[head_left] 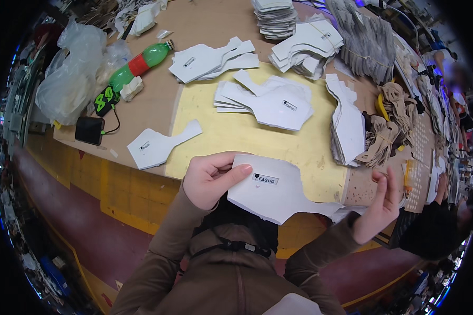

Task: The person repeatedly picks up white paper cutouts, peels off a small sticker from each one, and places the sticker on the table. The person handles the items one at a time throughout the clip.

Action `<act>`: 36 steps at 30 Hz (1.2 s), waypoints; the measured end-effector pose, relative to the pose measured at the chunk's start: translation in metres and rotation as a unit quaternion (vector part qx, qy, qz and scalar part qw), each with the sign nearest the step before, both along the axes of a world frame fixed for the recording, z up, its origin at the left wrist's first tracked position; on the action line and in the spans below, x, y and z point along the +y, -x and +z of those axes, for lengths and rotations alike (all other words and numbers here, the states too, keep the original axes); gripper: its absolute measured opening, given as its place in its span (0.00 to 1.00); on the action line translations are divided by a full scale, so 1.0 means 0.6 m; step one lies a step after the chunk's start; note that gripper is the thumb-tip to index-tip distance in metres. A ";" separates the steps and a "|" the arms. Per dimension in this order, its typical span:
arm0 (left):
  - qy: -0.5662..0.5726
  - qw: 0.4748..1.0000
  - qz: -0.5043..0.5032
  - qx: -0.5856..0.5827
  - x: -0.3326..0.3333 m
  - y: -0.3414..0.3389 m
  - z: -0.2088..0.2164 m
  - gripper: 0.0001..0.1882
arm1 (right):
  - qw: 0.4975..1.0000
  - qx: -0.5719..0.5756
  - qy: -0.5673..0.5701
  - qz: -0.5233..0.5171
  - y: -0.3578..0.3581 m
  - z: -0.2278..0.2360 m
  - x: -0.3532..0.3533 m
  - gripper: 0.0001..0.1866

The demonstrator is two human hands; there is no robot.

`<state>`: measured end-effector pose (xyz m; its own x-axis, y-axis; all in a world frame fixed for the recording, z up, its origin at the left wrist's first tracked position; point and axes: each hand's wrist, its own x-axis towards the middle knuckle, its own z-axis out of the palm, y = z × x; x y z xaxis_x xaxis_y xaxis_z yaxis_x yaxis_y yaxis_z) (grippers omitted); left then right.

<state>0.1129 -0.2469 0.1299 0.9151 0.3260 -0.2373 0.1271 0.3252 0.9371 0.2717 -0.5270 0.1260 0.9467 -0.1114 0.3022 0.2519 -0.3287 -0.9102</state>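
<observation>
My left hand [210, 181] pinches the upper left corner of a white cut piece [273, 197], flat and leather-like, with a small dark printed mark. The piece hangs over the table's near edge, and its narrow tail reaches toward my right wrist. My right hand [378, 215] is raised beside that tail, fingers partly bent and apart, with nothing seen in them. A single piece of the same shape [155, 149] lies on the table to the left. Beyond my hands, a loose pile of such pieces [286, 107] rests on a yellow sheet [210, 147].
More white piles [207, 60] [348, 123] lie farther off and to the right. At left are a green bottle [155, 54], a plastic bag [73, 73] and a black phone-like device [90, 130]. Tied beige bundles [381, 139] sit right, near another person [436, 228].
</observation>
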 end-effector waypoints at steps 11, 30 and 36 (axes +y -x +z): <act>0.007 1.000 -0.007 -0.005 -0.004 -0.003 -0.004 0.13 | 0.982 0.011 0.172 0.073 -0.010 -0.008 -0.078 0.21; -0.580 0.814 0.039 -0.019 -0.011 0.001 -0.154 0.16 | 0.885 -0.081 0.309 0.338 0.051 -0.088 0.126 0.21; -0.620 0.785 0.025 -0.002 -0.024 -0.007 -0.164 0.13 | 0.882 -0.052 0.303 0.357 0.067 -0.118 0.162 0.20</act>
